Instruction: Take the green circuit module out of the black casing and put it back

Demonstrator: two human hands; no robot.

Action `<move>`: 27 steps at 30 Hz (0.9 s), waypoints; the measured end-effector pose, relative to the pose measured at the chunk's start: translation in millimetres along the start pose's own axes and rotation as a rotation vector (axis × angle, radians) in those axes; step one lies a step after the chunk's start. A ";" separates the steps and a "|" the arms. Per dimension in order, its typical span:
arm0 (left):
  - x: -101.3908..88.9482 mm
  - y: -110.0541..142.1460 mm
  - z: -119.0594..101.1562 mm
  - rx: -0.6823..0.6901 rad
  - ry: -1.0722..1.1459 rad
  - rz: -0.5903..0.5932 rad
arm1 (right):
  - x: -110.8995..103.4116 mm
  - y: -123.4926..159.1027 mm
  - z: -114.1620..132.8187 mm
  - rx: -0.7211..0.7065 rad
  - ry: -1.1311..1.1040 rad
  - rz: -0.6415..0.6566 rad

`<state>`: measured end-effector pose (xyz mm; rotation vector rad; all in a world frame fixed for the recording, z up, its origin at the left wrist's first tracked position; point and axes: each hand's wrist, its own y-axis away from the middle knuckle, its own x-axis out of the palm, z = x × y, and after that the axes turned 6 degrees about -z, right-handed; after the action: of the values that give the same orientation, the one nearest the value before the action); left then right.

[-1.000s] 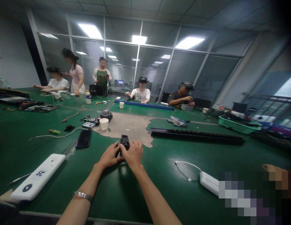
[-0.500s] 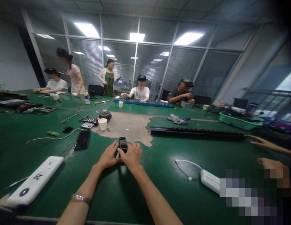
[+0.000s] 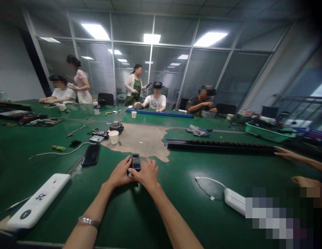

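A small dark grey box-shaped part (image 3: 136,160) with recessed openings is held between my two hands, just over the table's near middle. From the left, my left hand (image 3: 120,172) closes around its side and lower edge. My right hand (image 3: 147,173) grips it from the opposite side, its thumb reaching across the near end. Fingers cover the part's lower portion, so I cannot see its underside. The green tabletop (image 3: 181,214) lies beneath, and a black phone (image 3: 90,155) rests left of my hands.
A paper cup (image 3: 113,137) stands beyond my hands near a round device (image 3: 116,126). A white power bank (image 3: 40,200) lies at left, another white pack (image 3: 233,200) at right. A co-worker's hand (image 3: 286,152) touches the long black rail (image 3: 220,147).
The grey part has tipped slightly in my hands, showing more of its near face. Two standing people have shifted to the right in the background.
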<state>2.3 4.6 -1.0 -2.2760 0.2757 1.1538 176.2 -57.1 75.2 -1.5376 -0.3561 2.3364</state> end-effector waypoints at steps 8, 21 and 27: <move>-0.9 -0.1 1.9 0.000 -0.006 0.012 | 18.7 7.8 11.6 0.003 0.021 -0.083; 3.9 0.5 5.1 -0.009 0.014 -0.009 | 25.3 12.0 10.3 0.020 -0.032 -0.125; 3.4 0.9 7.0 -0.028 0.001 -0.008 | 7.3 -2.9 5.7 0.082 -0.151 -0.185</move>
<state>-0.7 8.2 -7.4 -2.2999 0.2520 1.1587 168.7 -51.7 72.3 -1.2393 -0.4146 2.2966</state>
